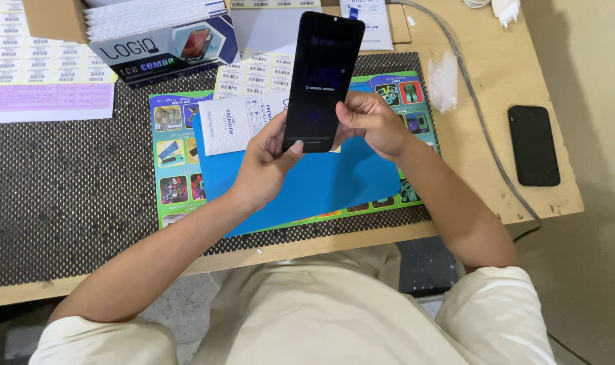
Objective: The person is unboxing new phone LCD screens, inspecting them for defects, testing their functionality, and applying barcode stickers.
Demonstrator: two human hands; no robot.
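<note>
A black, glossy phone screen panel (323, 78) is held upright above the table by both hands. My left hand (265, 162) grips its lower left edge, thumb pressed on the bottom of the glass. At the lower right edge, my right hand (371, 122) pinches it. Below the hands lies a blue mat (334, 186) on a green printed sheet (175, 169). A white paper sleeve (236, 125) rests on the mat just left of the panel.
A dark woven mat (64, 189) covers the wooden table (496, 74). A black phone (533, 145) lies at the right. A stack of boxes (162, 40) and label sheets (30, 54) sit at the back left. A grey cable (479, 122) runs down the right side.
</note>
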